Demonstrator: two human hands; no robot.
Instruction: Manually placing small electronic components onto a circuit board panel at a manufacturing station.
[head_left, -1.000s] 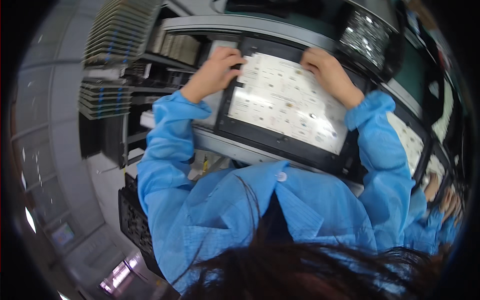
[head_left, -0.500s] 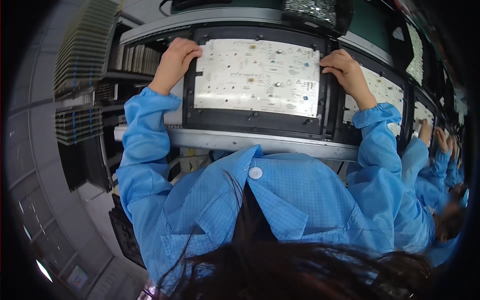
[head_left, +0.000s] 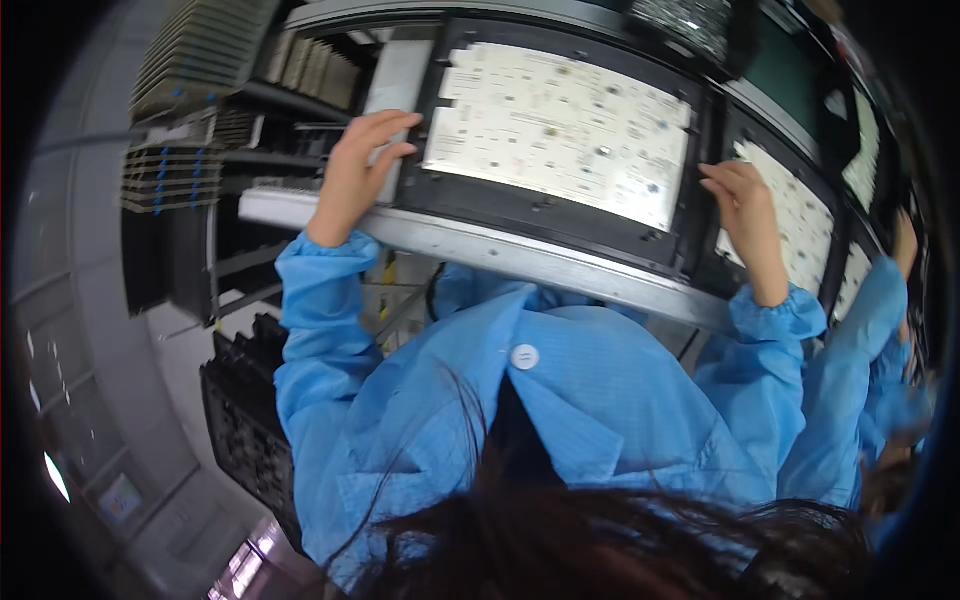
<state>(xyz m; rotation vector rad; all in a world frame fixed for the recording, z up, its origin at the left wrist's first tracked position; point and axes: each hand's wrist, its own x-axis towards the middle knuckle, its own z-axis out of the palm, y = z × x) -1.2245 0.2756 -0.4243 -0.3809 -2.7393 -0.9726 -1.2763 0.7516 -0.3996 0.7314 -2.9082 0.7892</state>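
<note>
A white printed circuit board [head_left: 560, 135] with small dark and blue parts lies in a black carrier frame [head_left: 480, 193] on the conveyor. By the frame's left edge, my left hand [head_left: 358, 165] is open, thumb and fingers apart and nothing between them. My right hand [head_left: 745, 200] hovers past the frame's right side, fingers loosely bent and apart, holding nothing. Neither hand touches the board.
A metal rail [head_left: 480, 255] runs along the near side of the conveyor. Another white board [head_left: 800, 215] in a black carrier sits to the right, where co-workers' blue sleeves [head_left: 840, 350] show. Racks of stacked boards [head_left: 200, 60] stand at the left. A box of shiny parts [head_left: 685, 25] is behind.
Both hands have let go of the board's side edges and drawn back toward me. The view has turned, so the board now appears tilted and farther right.
</note>
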